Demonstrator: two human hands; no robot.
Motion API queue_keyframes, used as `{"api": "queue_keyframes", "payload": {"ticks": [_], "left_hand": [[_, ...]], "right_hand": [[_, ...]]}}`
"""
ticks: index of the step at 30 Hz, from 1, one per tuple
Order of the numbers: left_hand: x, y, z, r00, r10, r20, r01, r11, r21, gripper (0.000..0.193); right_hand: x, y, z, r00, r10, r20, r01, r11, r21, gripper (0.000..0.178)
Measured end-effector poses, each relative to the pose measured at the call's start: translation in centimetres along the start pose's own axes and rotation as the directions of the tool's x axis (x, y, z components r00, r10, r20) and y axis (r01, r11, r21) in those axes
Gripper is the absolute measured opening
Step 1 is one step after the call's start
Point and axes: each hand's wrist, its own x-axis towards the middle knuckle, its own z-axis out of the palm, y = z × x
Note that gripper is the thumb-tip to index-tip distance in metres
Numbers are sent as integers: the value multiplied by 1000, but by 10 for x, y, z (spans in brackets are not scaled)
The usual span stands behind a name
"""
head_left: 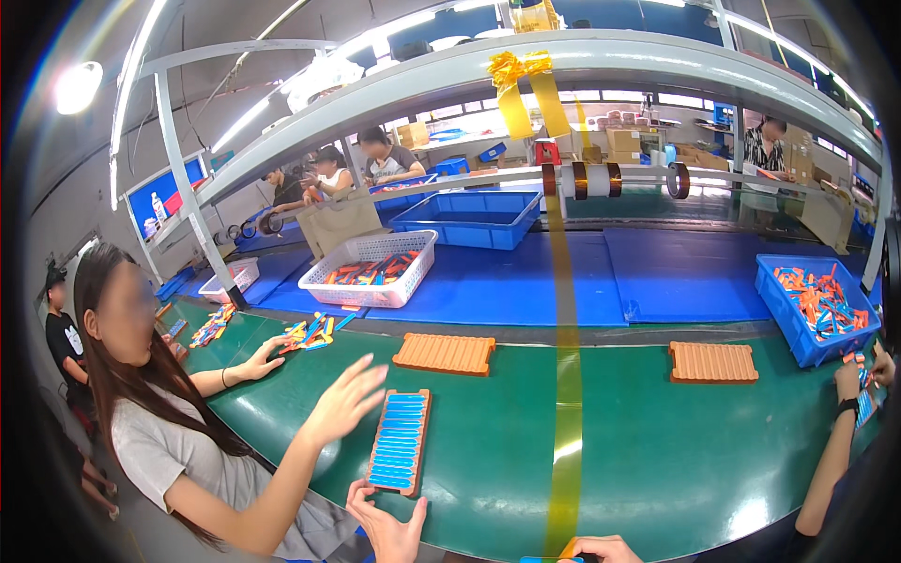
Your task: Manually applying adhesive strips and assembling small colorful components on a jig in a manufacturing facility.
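Observation:
My left hand [389,524] is open, thumb and fingers apart, at the near end of a brown ridged tray [421,441]. Blue strips [398,443] fill that tray's grooves in a row. I cannot tell if my fingertips touch it. At the lower edge my right hand [608,550], partly cut off, has its fingers curled beside the near end of a long amber tape [566,394]. Small orange and blue pieces show at its fingertips; what it grips is hard to make out. A co-worker's raised hand [347,402] hovers just beyond the filled tray.
Two more ridged trays [444,354] [713,362] lie across the green table [497,441]. A white basket [371,293] and a blue bin [815,349] hold orange and blue pieces. Tape rolls [593,180] hang on a bar. Another person's hand [847,380] works at far right.

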Motion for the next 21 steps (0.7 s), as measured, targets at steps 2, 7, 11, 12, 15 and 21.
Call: {"api": "queue_keyframes", "payload": {"ticks": [2,7,11,12,15,21], "left_hand": [[5,-8,1,1000,-22,4,22,999,46,79],[23,-23,6,986,15,166,-57,967,250,86],[32,-20,5,979,-51,195,25,991,133,86],[33,-18,4,979,-32,201,2,989,150,86],[22,-18,4,971,17,239,-36,997,72,87],[-16,19,4,923,192,334,-175,981,-82,99]], "right_hand": [[1,-2,1,1000,11,4,-11,1000,3,11],[0,-1,3,1000,-11,5,10,1000,30,11],[-3,0,0,1000,-18,12,18,1000,-6,11],[-3,0,0,1000,-14,10,14,1000,-9,11],[-6,1,-3,999,-37,-3,37,999,-21,11],[-5,4,-1,1000,-2,-29,1,1000,-7,9]]}}
